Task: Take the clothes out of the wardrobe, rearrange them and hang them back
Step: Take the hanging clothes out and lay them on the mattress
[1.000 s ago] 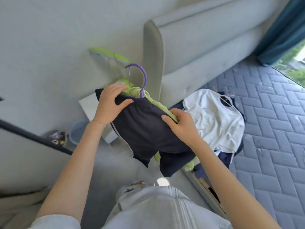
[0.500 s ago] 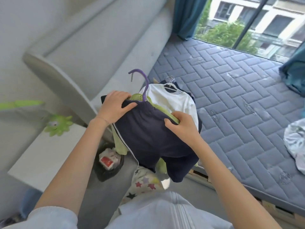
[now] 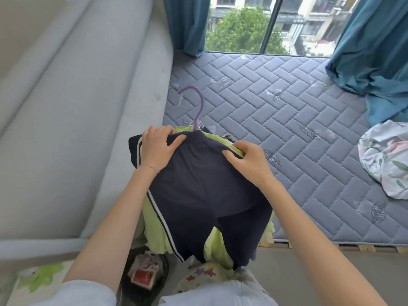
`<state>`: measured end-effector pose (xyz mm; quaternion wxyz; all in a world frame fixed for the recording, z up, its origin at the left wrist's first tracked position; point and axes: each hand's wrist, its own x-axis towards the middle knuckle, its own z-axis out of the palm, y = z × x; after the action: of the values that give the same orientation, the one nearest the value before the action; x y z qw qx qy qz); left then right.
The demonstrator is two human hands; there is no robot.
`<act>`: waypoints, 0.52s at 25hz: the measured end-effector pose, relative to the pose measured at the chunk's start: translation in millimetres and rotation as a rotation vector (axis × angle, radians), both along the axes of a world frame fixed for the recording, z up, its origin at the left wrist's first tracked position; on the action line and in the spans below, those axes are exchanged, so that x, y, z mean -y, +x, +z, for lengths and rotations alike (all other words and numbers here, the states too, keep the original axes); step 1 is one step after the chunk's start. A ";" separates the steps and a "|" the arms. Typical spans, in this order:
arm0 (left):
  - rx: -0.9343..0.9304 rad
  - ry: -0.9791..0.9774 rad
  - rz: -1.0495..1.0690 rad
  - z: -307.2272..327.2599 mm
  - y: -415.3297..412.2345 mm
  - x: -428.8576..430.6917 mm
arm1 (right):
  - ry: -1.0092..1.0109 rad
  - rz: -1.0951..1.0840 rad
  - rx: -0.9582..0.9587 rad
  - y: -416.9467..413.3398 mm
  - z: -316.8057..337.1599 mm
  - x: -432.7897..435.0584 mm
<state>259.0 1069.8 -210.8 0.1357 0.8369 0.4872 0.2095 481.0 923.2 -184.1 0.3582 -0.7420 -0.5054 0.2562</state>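
Hanger body hidden under cloth; only its purple hook [image 3: 195,107] shows. Navy shorts [image 3: 203,195] with a white side stripe drape over a lime-green garment [image 3: 154,224] above the mattress's [image 3: 287,129] near-left corner; left hand [image 3: 157,149] and right hand [image 3: 247,161] each grip the waistband. Crumpled floral cloth [image 3: 388,160] lies at the mattress's right edge.

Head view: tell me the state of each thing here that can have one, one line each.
Shorts, draped over the hanger, held at the waistband by both hands.
Hanger, hook free, hooked on nothing.
Green garment, hanging under the shorts.
Left hand, grips the shorts.
Right hand, grips the shorts.
Curtains, drawn apart.
Floral cloth, crumpled on the mattress.
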 end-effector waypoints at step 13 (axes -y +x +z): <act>-0.213 -0.167 0.099 -219.1 78.7 -174.7 | -0.197 -0.058 0.034 70.4 -213.5 -195.6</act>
<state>337.6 1244.6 -429.9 0.1418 0.8153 0.5550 0.0849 551.4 1118.8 -397.6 0.2824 -0.7922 -0.4621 0.2814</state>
